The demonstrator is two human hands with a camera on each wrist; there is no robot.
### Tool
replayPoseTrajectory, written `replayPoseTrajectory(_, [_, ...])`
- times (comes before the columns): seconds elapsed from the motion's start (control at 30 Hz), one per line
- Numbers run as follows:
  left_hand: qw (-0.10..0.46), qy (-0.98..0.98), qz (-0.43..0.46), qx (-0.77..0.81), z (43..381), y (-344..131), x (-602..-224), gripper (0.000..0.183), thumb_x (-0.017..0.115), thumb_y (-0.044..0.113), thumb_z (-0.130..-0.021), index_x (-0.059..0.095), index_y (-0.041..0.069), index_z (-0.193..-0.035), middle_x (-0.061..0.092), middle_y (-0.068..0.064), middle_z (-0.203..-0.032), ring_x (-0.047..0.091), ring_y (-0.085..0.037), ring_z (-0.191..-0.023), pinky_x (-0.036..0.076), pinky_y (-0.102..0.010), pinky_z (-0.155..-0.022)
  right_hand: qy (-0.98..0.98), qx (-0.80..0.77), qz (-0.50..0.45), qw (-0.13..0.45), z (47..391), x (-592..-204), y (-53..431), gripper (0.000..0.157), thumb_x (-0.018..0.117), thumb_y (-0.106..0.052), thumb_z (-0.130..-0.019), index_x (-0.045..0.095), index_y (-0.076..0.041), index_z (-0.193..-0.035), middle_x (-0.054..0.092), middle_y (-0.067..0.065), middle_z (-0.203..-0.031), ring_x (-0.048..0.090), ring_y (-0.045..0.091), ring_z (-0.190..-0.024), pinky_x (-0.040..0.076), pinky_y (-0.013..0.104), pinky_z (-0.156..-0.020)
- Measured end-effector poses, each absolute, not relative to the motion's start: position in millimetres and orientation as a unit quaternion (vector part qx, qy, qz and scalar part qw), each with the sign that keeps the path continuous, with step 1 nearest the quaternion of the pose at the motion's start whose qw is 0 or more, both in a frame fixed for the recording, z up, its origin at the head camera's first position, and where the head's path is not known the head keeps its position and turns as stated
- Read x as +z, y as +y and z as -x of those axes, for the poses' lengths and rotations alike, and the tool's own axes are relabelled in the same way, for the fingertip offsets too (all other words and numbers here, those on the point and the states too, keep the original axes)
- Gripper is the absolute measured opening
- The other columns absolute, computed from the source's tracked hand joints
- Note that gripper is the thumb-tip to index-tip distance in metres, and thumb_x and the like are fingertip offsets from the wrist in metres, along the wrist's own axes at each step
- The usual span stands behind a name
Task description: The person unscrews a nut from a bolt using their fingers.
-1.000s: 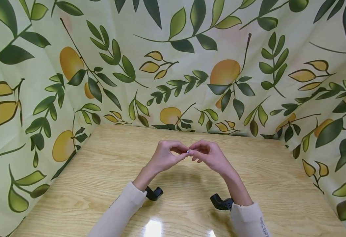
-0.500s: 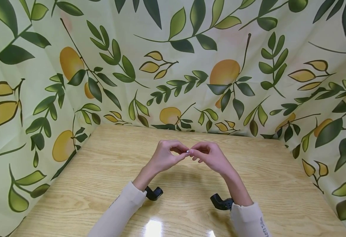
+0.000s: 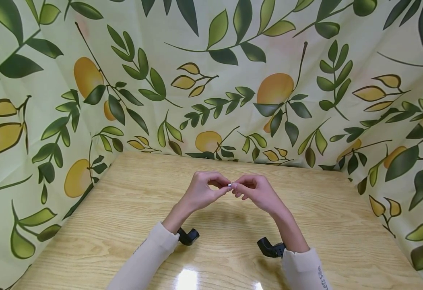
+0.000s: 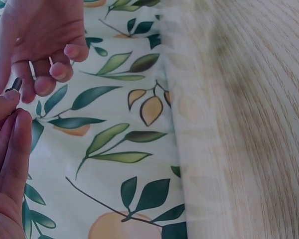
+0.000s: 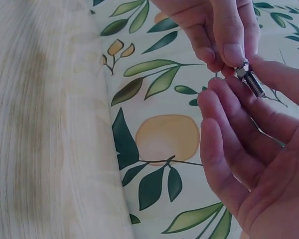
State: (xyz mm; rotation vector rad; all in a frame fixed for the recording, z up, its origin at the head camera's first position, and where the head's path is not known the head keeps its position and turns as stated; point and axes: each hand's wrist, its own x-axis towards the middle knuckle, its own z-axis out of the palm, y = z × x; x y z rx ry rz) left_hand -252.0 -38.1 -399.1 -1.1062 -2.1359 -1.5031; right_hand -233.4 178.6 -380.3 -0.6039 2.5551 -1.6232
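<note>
Both hands meet in front of me, raised over the wooden table, around a small metal bolt [image 5: 254, 85]. My left hand [image 3: 203, 190] pinches one end of it between thumb and fingers. In the right wrist view a hex-shaped part [image 5: 243, 69], like a nut or bolt head, sits right at the left thumb tip. The threaded shaft points toward my right palm. My right hand [image 3: 256, 191] has its thumb and index fingertip at the hex part, its other fingers loosely curved. In the left wrist view the bolt [image 4: 17, 83] shows as a short dark stub; the fingers hide the rest.
The wooden table [image 3: 142, 193] spreads beneath both arms. A leaf-and-fruit patterned cloth [image 3: 233, 117] stands behind it and along both sides. Black wrist-camera mounts stick out by the left sleeve [image 3: 189, 237] and the right sleeve [image 3: 271, 247].
My right index finger and knuckles have shifted slightly downward at the bolt. The left hand keeps its pinch and its place.
</note>
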Motion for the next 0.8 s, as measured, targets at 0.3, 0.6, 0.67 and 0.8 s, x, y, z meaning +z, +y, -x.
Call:
replayPoseTrajectory(0.3, [0.153, -0.742, 0.383, -0.529, 251.8, -38.7, -399.0, 0.010, 0.083, 0.002, -0.085, 0.079, 0.003, -0.094, 0.080, -0.009, -0.088, 0.076, -0.011, -0.076, 0.064, -0.023, -0.071, 0.819, -0.539, 0.197, 0.026, 233.4, -382.0, 177.3, 0.024, 0.073, -0.019, -0.098, 0.070, 0.001, -0.111, 0.072, 0.024, -0.097, 0.072, 0.021, -0.080, 0.062, 0.029, -0.068])
replayPoseTrajectory(0.6, [0.153, -0.743, 0.380, -0.530, 251.9, -39.2, -399.0, 0.008, 0.082, 0.002, -0.086, 0.079, 0.004, -0.093, 0.080, -0.008, -0.088, 0.076, -0.010, -0.076, 0.064, -0.023, -0.071, 0.813, -0.544, 0.203, 0.032, 232.4, -381.0, 177.3, 0.023, 0.068, -0.019, -0.101, 0.070, 0.001, -0.111, 0.073, 0.022, -0.099, 0.072, 0.024, -0.082, 0.063, 0.034, -0.070])
replayPoseTrajectory(0.67, [0.154, -0.742, 0.380, -0.530, 251.9, -39.3, -398.7, 0.008, 0.082, 0.002, -0.086, 0.079, 0.004, -0.093, 0.080, -0.008, -0.088, 0.076, -0.009, -0.076, 0.064, -0.023, -0.071, 0.811, -0.548, 0.203, 0.031, 231.8, -380.6, 177.0, 0.024, 0.069, -0.018, -0.100, 0.069, 0.001, -0.113, 0.073, 0.020, -0.102, 0.072, 0.024, -0.083, 0.063, 0.033, -0.070])
replayPoseTrajectory(0.8, [0.154, -0.742, 0.381, -0.530, 252.1, -39.4, -398.7, 0.008, 0.082, 0.002, -0.086, 0.079, 0.005, -0.093, 0.079, -0.007, -0.088, 0.076, -0.009, -0.077, 0.064, -0.023, -0.071, 0.815, -0.542, 0.204, 0.028, 231.6, -380.1, 176.5, 0.024, 0.066, -0.020, -0.102, 0.070, 0.001, -0.112, 0.074, 0.019, -0.099, 0.072, 0.023, -0.082, 0.063, 0.034, -0.069])
